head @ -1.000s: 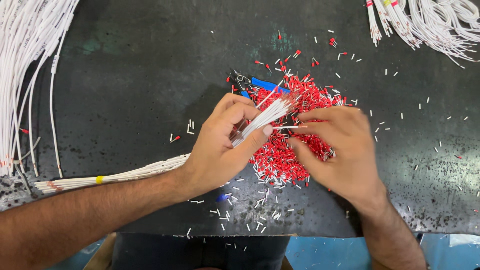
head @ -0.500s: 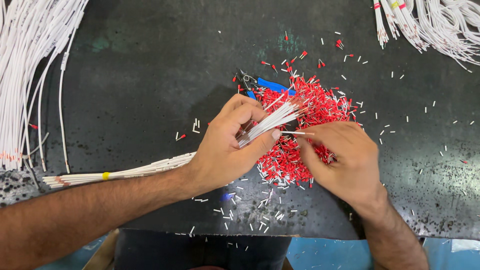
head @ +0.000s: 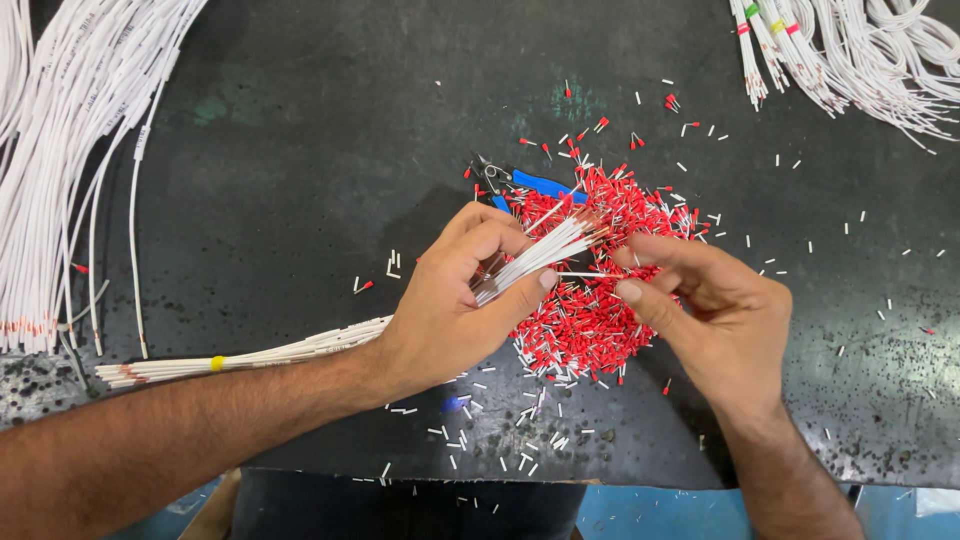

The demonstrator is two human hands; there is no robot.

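Mid-job at frame centre: left hand (head: 440, 310) clamped on wire bundle (head: 535, 258), right hand (head: 715, 310) half-open, pinching one wire end over ferrule pile (head: 590, 300); most ferrules unused.

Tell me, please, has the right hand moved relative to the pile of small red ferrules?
Yes. The right hand has slid off the pile of small red ferrules, toward its right edge.

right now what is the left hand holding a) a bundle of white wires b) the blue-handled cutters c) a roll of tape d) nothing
a: the left hand grips a bundle of white wires over the pile of red caps, while the blue-handled cutters lie untouched on the table.
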